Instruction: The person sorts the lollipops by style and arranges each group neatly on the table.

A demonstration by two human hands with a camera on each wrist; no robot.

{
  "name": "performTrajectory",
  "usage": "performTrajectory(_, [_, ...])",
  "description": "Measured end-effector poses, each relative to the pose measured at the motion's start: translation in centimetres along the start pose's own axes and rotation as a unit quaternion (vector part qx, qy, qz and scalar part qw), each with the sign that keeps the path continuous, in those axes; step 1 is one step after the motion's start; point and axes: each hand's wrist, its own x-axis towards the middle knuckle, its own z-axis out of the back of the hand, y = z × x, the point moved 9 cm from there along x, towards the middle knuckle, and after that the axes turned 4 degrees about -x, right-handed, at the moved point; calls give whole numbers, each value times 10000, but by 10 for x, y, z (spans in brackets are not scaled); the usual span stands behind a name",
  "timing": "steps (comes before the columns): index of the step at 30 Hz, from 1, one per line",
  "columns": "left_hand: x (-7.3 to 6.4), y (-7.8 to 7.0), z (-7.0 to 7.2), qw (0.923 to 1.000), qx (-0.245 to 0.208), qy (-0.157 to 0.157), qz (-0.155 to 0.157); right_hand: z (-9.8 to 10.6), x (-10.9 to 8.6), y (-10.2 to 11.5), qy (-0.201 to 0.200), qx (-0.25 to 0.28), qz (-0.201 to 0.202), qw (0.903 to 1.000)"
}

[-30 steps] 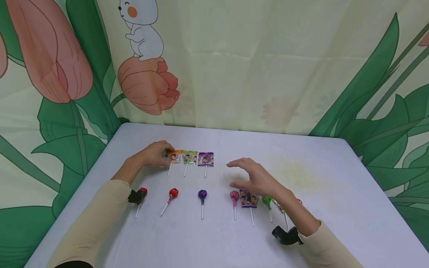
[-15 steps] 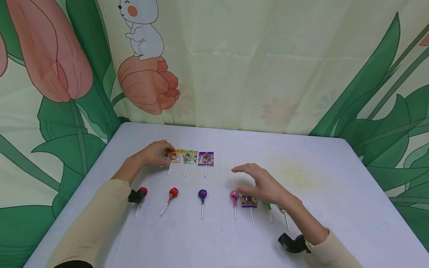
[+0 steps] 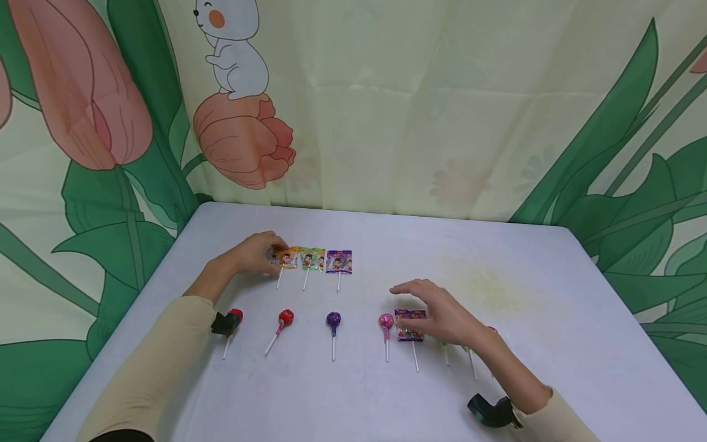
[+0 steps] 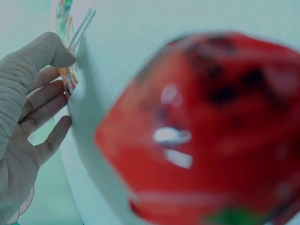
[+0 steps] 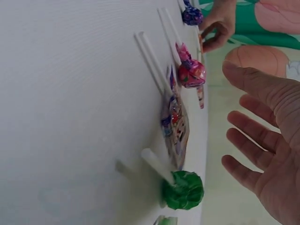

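Observation:
My left hand pinches the edge of an orange-wrapped flat lollipop at the back left of the table. To its right lie a green-wrapped flat lollipop and a purple-wrapped one, forming a row. My right hand, fingers apart and holding nothing, hovers over another purple flat lollipop. Beside that one is a pink ball lollipop. A green ball lollipop shows below the right hand's fingers in the right wrist view; in the head view that hand mostly covers it.
Nearer the front are a purple ball lollipop and a red one. Another red lollipop sits close to the left wrist camera. More lollipops lie partly under the right forearm. A printed curtain hangs behind the white table.
My right hand has drawn back to the right and toward me, from beyond the pink lollipop to over the purple flat one. The left hand has stayed in place.

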Motion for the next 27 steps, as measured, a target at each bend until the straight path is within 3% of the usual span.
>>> performTrajectory(7, [1, 1, 0, 10000, -41, 1, 25, -5, -10, -8, 76, -46, -23, 10000])
performTrajectory(18, [3, 3, -2, 10000, 19, 3, -24, -9, -22, -13, 220, -478, 258, 9983])
performTrajectory(27, [1, 1, -1, 10000, -34, 18, 82, -11, -28, -21, 350, -374, 276, 9983])
